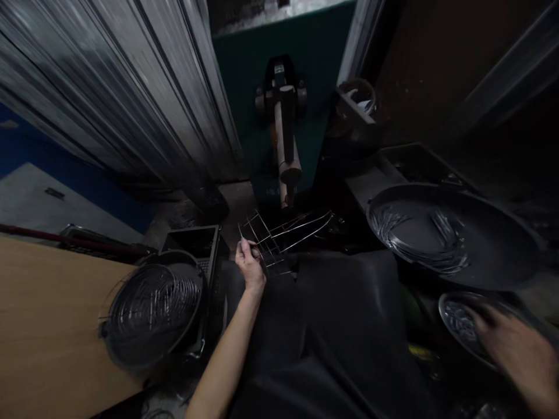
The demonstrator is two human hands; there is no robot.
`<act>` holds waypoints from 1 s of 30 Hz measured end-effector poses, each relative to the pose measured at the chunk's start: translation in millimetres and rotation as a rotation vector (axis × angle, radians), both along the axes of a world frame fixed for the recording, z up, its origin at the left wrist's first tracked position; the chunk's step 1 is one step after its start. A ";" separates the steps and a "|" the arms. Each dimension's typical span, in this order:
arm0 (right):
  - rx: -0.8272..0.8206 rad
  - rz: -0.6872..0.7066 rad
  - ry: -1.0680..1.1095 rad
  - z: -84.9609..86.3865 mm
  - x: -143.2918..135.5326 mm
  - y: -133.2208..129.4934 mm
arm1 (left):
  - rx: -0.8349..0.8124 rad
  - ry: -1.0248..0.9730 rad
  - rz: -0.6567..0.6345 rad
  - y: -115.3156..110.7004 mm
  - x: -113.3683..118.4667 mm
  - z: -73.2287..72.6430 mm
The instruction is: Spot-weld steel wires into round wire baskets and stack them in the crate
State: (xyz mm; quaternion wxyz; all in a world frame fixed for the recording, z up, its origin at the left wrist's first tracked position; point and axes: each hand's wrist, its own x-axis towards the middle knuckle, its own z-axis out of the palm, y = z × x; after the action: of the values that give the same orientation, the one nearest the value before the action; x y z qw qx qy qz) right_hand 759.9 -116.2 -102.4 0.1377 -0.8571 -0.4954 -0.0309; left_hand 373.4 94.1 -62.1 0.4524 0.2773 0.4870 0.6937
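My left hand [250, 262] is closed on one end of a bent metal wire frame [276, 235], which looks like a small wire rack. The frame stretches to the right above a dark apron or cloth [345, 308], below the machine's rods. At the lower right, my right hand [509, 343] is over the edge of a round bowl [444, 302] that has small shiny metal pieces [462, 323] in it. Motion blurs this hand, and its fingertips are hard to make out.
A green machine [244, 87] with thick cylindrical rods [287, 134] stands ahead. To the right, a large round tray [493, 256] bears bent wires [419, 247]. On the left are a bucket [131, 355] of wire pieces, a crate [216, 238] and a wooden board [52, 326].
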 end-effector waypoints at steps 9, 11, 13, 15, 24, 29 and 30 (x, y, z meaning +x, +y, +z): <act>0.119 0.977 -0.136 116.7 -128.3 163.2 | 0.081 0.106 -0.128 -4.5 -6.3 5.0; 0.040 1.083 -0.227 115.2 -132.5 176.7 | 0.079 0.120 -0.140 -6.3 -10.3 5.3; 0.021 1.151 -0.309 111.6 -133.8 181.8 | 0.074 0.124 -0.134 -7.2 -12.8 5.2; 0.077 1.166 -0.394 109.3 -135.3 181.4 | 0.064 0.110 -0.131 -7.3 -12.3 3.8; 0.066 1.088 -0.409 95.6 -136.9 180.0 | -0.050 0.038 -0.139 -10.4 -6.9 -14.9; -0.031 1.172 -0.394 97.1 -126.2 190.7 | -0.053 0.066 -0.150 -9.7 -11.4 -15.2; -0.039 1.180 -0.424 99.0 -126.2 192.0 | -0.052 0.069 -0.151 -9.8 -11.2 -15.6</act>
State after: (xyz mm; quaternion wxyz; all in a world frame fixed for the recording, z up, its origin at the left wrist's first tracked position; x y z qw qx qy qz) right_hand 633.7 75.7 -3.5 0.0148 -0.4169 -0.9021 -0.1101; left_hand 362.2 84.2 -77.7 0.4935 0.3251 0.4978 0.6347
